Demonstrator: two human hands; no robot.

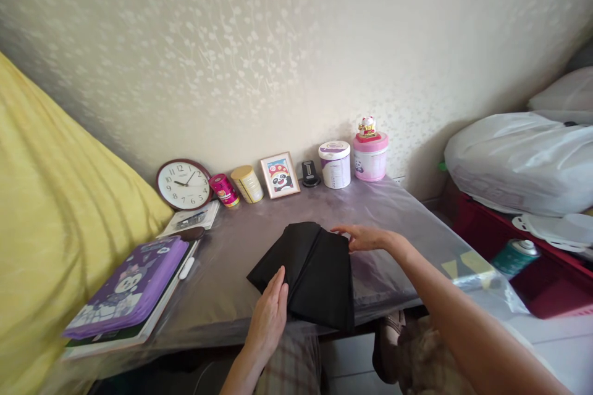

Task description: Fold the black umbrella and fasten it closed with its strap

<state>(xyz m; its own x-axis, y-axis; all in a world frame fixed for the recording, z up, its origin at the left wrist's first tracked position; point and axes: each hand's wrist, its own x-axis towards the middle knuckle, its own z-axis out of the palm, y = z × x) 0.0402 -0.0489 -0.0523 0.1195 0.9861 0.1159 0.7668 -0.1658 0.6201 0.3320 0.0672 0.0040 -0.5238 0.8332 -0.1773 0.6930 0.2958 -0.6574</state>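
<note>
A piece of thin black fabric (319, 278) lies folded in overlapping panels near the front edge of the table. Its lower part reaches the table's near edge. My left hand (271, 311) rests along the fabric's lower left side, with its fingers stretched out and close together. At the upper right corner, my right hand (364, 238) touches the fabric with its index finger extended and the other fingers loosely bent. Neither hand visibly grips the fabric, though the tips of some right fingers are partly hidden.
Clear plastic covers the table (222, 278). Along the wall stand a clock (184, 184), tins, a picture frame (280, 176) and two tubs, one topped by a cat figurine (367, 128). A purple pouch (127, 284) lies on books at left. A spray can (516, 256) stands right.
</note>
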